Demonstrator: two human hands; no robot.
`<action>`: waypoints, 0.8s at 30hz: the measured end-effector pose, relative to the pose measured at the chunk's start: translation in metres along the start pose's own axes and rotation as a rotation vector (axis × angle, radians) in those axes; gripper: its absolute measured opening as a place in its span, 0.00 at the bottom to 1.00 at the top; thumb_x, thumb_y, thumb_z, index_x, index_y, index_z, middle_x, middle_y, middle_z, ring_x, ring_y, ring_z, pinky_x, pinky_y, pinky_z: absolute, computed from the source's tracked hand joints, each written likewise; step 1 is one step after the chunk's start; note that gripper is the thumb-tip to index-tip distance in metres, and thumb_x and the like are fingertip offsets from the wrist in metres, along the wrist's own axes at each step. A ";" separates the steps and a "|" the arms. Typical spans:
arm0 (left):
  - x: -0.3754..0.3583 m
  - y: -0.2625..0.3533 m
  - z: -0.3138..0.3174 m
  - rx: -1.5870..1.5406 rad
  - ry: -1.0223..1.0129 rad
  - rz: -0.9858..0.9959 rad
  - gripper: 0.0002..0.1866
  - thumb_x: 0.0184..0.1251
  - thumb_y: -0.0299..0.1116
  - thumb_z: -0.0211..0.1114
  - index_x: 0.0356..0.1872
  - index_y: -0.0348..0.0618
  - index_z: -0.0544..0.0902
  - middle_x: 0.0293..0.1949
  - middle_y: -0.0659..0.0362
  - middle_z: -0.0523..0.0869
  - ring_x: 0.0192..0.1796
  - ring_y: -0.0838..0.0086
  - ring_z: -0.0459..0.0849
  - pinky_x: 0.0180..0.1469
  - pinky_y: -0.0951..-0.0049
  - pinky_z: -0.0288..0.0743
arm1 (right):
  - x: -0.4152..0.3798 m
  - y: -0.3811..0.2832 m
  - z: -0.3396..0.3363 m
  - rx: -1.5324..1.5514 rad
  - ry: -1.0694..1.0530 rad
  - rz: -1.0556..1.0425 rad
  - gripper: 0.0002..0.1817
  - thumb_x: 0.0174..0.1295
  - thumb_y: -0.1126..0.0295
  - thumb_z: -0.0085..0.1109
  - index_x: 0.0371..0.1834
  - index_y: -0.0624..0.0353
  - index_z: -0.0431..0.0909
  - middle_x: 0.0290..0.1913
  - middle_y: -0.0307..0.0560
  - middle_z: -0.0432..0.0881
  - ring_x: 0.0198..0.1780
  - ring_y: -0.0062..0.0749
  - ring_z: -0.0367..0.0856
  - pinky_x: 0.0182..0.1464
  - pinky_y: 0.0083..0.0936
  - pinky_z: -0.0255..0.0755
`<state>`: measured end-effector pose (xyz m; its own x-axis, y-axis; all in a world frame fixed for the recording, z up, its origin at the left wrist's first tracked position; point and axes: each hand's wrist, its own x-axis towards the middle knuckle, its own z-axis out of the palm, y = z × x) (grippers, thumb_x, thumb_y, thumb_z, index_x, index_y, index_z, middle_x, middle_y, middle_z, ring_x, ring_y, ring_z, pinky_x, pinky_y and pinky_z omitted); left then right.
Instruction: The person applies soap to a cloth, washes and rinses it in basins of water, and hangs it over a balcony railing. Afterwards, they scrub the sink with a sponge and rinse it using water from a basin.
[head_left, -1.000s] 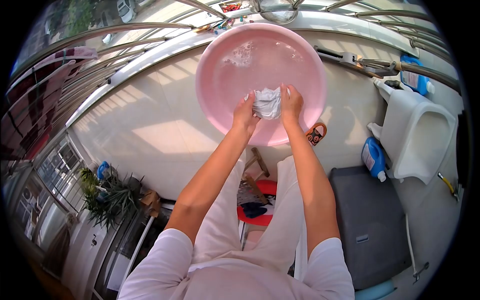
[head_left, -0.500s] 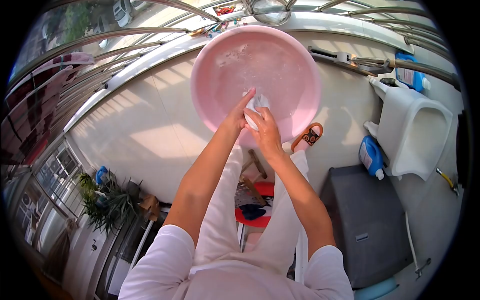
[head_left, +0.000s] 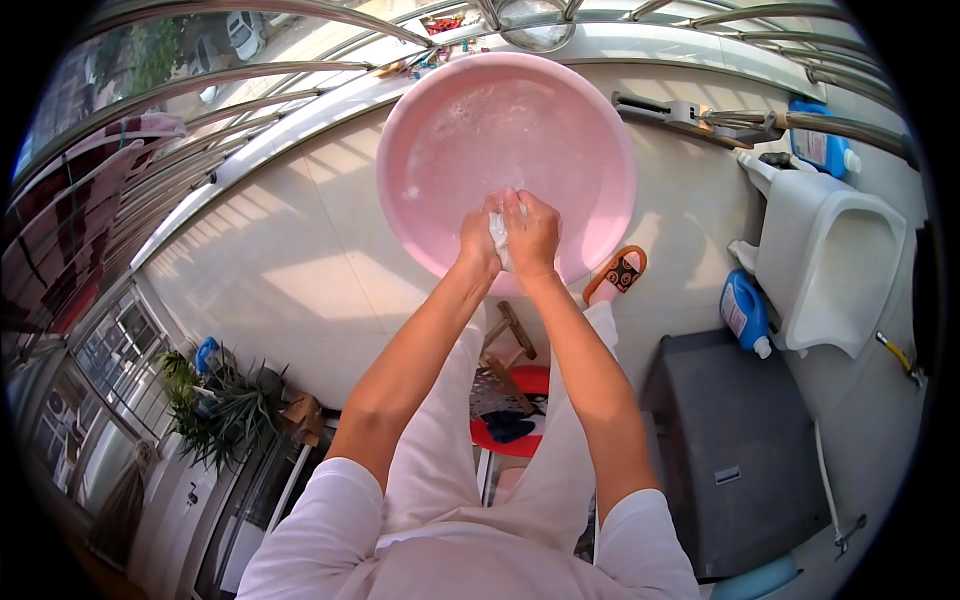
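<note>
A small white cloth (head_left: 499, 232) is squeezed between my two hands over the near part of a large pink basin (head_left: 396, 200). My left hand (head_left: 481, 235) is closed against the cloth's left side. Wrapped round its right side is my right hand (head_left: 531, 234), fingers curled. Much of the cloth is hidden by the fingers, so its kind does not show. Soapy water (head_left: 500, 130) with patches of foam fills the basin beyond my hands.
Right of the basin are a white washboard sink (head_left: 830, 260), a blue detergent bottle (head_left: 743, 312) and a dark grey cabinet (head_left: 735, 450). A small wooden stool (head_left: 512, 335) stands between my legs. Potted plants (head_left: 230, 405) are at left; metal railings (head_left: 240, 70) run along the far side.
My hands have drawn together and closed more tightly around the cloth. The left fingers, stretched out before, are now curled. The right hand has turned more upright over it.
</note>
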<state>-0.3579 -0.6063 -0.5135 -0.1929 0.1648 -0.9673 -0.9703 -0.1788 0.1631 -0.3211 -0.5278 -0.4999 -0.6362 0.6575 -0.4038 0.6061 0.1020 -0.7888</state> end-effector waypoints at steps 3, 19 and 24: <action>-0.021 0.003 0.003 0.204 0.145 0.172 0.17 0.73 0.47 0.53 0.41 0.42 0.79 0.31 0.62 0.80 0.35 0.75 0.78 0.38 0.72 0.73 | 0.007 0.027 -0.003 -0.051 0.051 0.088 0.18 0.65 0.58 0.52 0.28 0.64 0.78 0.26 0.59 0.79 0.31 0.55 0.77 0.37 0.40 0.69; -0.227 0.025 0.002 0.251 -0.094 0.715 0.14 0.75 0.40 0.51 0.41 0.37 0.75 0.42 0.51 0.82 0.45 0.71 0.79 0.51 0.71 0.72 | -0.025 0.006 -0.066 -0.481 -0.190 -0.344 0.36 0.50 0.73 0.65 0.65 0.55 0.64 0.73 0.49 0.54 0.72 0.46 0.54 0.69 0.47 0.54; -0.294 0.033 -0.005 0.251 -0.236 0.773 0.17 0.76 0.47 0.46 0.39 0.42 0.72 0.39 0.49 0.79 0.43 0.63 0.78 0.49 0.64 0.72 | -0.030 -0.020 -0.042 -0.083 -0.239 -0.571 0.26 0.46 0.72 0.66 0.51 0.59 0.73 0.63 0.52 0.70 0.61 0.50 0.69 0.64 0.45 0.62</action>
<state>-0.3327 -0.6653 -0.2242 -0.8140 0.2883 -0.5042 -0.5509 -0.1081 0.8275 -0.2939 -0.5187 -0.4530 -0.9541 0.2981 -0.0292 0.1682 0.4525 -0.8758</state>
